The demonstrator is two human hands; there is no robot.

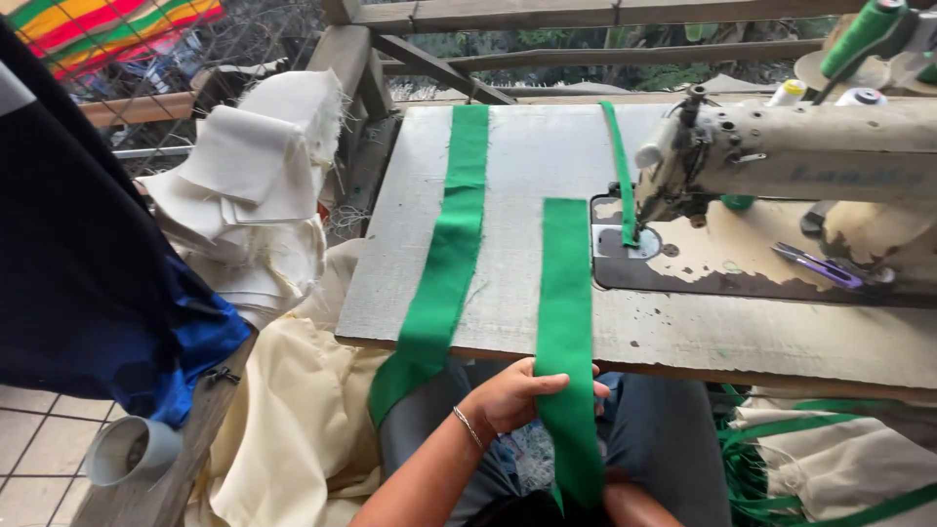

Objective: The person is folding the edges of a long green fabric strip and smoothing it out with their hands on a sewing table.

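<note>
Green fabric strip held at the sewing table edge

The green fabric strip [566, 293] is gripped by the left hand [517, 392], fingers closed around it; the right hand's [625, 493] fingers cannot be told.

The left hand [515, 395] reaches in from lower left, forearm bare, a thin bracelet at the wrist, fingers curled closed in a pinch; the right hand is mostly hidden, only a forearm edge showing low down.
</note>
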